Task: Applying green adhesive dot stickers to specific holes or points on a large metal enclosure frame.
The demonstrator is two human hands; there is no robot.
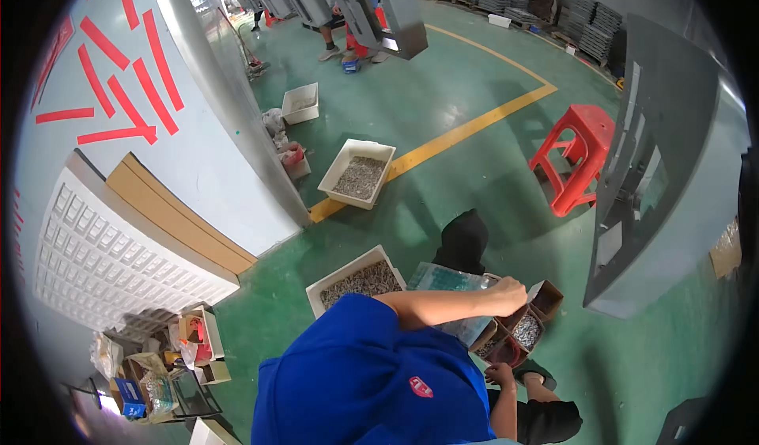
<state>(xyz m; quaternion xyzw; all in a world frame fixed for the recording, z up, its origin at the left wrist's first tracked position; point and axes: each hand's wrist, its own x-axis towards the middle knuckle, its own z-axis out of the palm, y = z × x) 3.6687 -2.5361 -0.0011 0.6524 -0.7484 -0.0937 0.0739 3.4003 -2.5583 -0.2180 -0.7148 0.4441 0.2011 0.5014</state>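
Observation:
My left hand (506, 296) is closed above a cluster of small open boxes, its arm reaching across from the left. What its fingers hold, if anything, is hidden. Below it, one brown box (545, 300) shows its dark inside, and small shiny metal parts (527, 332) fill another. My right hand (499, 375) is at the near side of the cluster, beside a reddish box (510, 355). Its fingers are curled, and I cannot make out what is in them. A translucent bluish-green plastic sheet or lid (443, 277) lies left of the boxes, partly under my left forearm.
White bins of small metal parts (362, 178) (360, 281) stand on the green floor. A red stool (581, 156) is at the right, near a large hanging grey metal housing (672, 168). At left stands a white panel (205, 184); more grey housings (379, 10) hang far ahead.

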